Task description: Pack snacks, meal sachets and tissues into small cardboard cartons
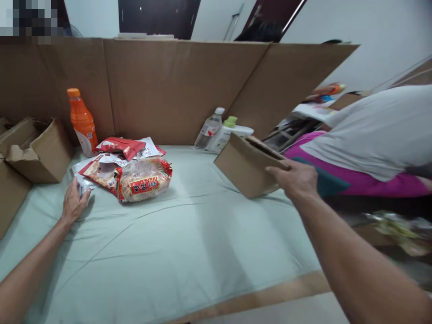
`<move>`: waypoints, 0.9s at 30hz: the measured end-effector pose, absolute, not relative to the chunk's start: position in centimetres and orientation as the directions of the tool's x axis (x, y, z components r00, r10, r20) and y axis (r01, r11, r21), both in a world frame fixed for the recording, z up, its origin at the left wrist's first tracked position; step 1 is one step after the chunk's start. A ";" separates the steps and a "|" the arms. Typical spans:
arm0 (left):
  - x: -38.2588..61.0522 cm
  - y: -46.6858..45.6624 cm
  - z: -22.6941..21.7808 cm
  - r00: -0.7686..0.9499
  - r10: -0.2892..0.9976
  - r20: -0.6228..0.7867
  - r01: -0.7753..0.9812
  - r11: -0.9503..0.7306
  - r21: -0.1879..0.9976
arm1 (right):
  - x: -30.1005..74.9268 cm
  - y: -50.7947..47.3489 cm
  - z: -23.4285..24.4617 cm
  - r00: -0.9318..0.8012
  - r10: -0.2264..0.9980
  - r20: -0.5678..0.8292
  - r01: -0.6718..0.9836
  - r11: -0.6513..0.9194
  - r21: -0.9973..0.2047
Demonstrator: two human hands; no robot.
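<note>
My right hand [299, 180] grips the upper edge of a small cardboard box [248, 168], which is tilted at the right side of the table. On the left, my left hand [74, 201] is open, its thumb apart from the fingers, and its fingertips are at the edge of a silvery packet [86, 181]. Whether they touch it I cannot tell. Beside that hand lies a heap of snack packets: a red packet [121, 146] on top, and a clear-and-red snack bag [145, 180] in front. An orange drink bottle [83, 123] stands behind the heap.
A clear plastic bottle [209, 129] and a white bottle with a green cap [229, 132] stand behind the held box. Open cardboard boxes [50, 150] are at the left. A tall cardboard panel [175, 90] closes off the back. Another person [378, 135] is close on the right.
</note>
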State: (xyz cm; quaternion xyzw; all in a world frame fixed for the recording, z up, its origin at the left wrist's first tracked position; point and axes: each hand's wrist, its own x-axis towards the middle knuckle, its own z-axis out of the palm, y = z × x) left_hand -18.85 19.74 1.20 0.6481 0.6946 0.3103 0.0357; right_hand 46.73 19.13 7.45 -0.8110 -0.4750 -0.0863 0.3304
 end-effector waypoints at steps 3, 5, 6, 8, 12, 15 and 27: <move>-18.5 19.5 1.9 -0.172 0.891 0.420 0.877 -0.056 0.477 | 43.9 12.9 7.2 0.520 0.716 0.466 0.793 -0.202 -0.575; -17.9 18.9 2.6 -0.163 0.868 0.469 0.876 -0.091 0.473 | 41.3 7.9 7.2 0.470 0.734 0.490 0.784 -0.093 -0.613; -17.3 18.3 3.0 -0.148 0.862 0.486 0.876 -0.114 0.469 | 39.9 5.4 7.2 0.439 0.748 0.497 0.777 -0.039 -0.628; -15.7 16.5 3.6 -0.053 0.847 0.528 0.863 -0.227 0.450 | 37.0 1.0 7.4 0.366 0.776 0.514 0.735 0.098 -0.671; -11.6 10.2 4.4 0.283 0.772 0.569 0.722 -0.562 0.404 | 31.9 -5.0 8.0 0.164 0.812 0.560 0.590 0.374 -0.715; -9.2 5.4 5.2 0.507 0.724 0.467 0.501 -0.689 0.524 | 29.5 -7.0 8.6 0.003 0.854 0.521 0.504 0.449 -0.738; -10.9 1.2 5.7 0.668 0.726 0.161 0.245 -0.419 0.875 | 24.9 -5.3 15.1 -0.524 0.844 0.117 0.494 0.413 -0.765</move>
